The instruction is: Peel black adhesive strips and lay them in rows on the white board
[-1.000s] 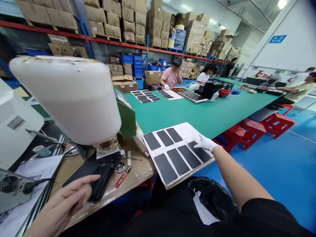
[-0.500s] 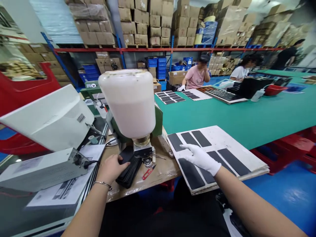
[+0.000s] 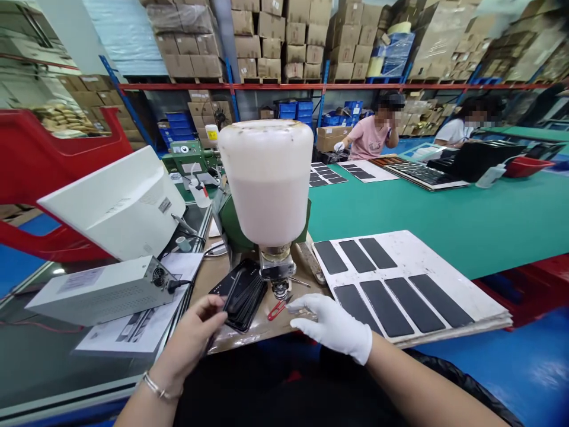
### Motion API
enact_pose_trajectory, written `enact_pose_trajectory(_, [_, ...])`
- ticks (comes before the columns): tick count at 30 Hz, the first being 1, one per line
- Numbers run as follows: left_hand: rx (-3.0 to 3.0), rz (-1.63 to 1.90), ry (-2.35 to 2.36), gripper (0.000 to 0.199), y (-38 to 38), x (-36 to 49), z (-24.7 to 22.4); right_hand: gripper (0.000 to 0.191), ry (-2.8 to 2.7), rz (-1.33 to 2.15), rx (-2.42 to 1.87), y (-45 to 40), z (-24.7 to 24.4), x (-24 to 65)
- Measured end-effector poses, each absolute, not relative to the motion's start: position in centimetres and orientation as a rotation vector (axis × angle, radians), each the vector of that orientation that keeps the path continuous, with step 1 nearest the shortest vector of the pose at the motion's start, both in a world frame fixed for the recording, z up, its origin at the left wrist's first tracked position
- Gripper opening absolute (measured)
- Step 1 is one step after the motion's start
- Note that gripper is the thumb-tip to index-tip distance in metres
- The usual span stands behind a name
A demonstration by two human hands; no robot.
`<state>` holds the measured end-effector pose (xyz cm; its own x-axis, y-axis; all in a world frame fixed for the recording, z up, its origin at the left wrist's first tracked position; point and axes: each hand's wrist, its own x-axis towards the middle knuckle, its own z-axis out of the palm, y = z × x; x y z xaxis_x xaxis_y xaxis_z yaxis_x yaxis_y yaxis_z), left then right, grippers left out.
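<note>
Left hand point(image 3: 198, 332) now pinches a tilted black panel point(image 3: 233, 292); right hand point(image 3: 334, 328), open, empty, is freed from the board point(image 3: 429, 256) at two o'clock.

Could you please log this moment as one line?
left hand: pinching black panel; gloved right hand: open, near red snips; white board: seven dark panels, two rows

A thin black panel point(image 3: 232, 292) tilts by a fanned stack point(image 3: 247, 303).
</note>
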<state>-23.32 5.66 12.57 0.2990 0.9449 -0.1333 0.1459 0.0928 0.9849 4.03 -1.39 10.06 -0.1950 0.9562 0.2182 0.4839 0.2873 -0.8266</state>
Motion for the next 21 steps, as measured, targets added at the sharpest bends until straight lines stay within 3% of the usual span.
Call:
enact_pose_trajectory(3, [0.922, 0.603, 0.768, 0.048, 1.3, -21.6, 10.8, 0.057, -1.822, 0.830, -1.189, -1.6, 10.6, 2.5])
enact_pose_trajectory(5, [0.745, 0.545, 0.627, 0.047, -0.9, -20.1, 9.1, 0.070, -1.952, 0.878, -1.101, -1.8, 10.5, 1.5])
enact_pose_trajectory(9, [0.588, 0.562, 0.537, 0.043, -2.8, -18.9, 6.4, 0.072, -2.131, 0.982, -1.062, -2.5, 9.8, 0.4])
enact_pose_trajectory(13, [0.530, 0.562, 0.569, 0.029, -3.0, -19.5, 5.7, 0.065, -2.155, 0.992, -1.019, -2.9, 10.3, 1.2])
enact_pose_trajectory(15, [0.484, 0.555, 0.584, 0.027, -3.0, -19.8, 5.8, 0.053, -2.136, 0.965, -1.018, -2.9, 10.9, 2.6])
enact_pose_trajectory(18, [0.429, 0.629, 0.561, 0.040, -2.1, -19.6, 5.8, 0.018, -2.067, 0.914, -1.123, -2.9, 11.6, 5.6])
enact_pose_trajectory(21, [0.599, 0.651, 0.532, 0.053, 0.0, -18.9, 5.5, 0.009, -1.841, 0.788, -1.257, -3.1, 12.0, 8.8])
